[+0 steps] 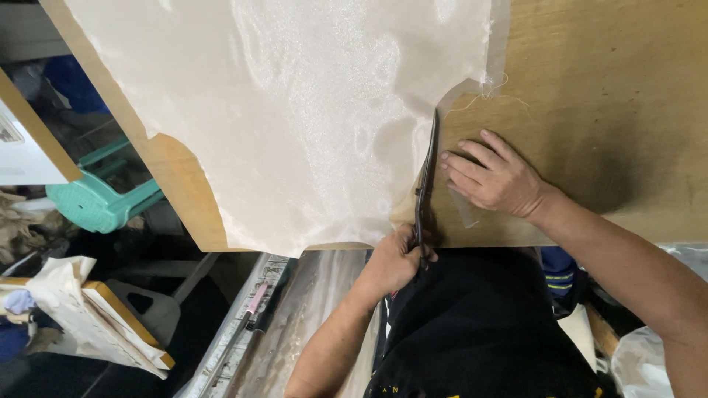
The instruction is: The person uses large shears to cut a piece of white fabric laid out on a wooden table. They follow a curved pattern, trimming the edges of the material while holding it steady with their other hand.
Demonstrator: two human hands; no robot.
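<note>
A sheer cream fabric lies spread over a brown wooden table. My left hand is at the table's near edge, shut on the handles of dark scissors. The blades run away from me along the fabric's right edge. My right hand rests flat on the table just right of the blades, fingers spread, pressing a narrow translucent strip of fabric. Loose threads hang at the far end of the cut.
A teal plastic stool stands on the floor at left. A board draped with pale cloth sits at lower left. A metal rail with a pink-tipped tool runs below the table edge. A clear plastic bag is at lower right.
</note>
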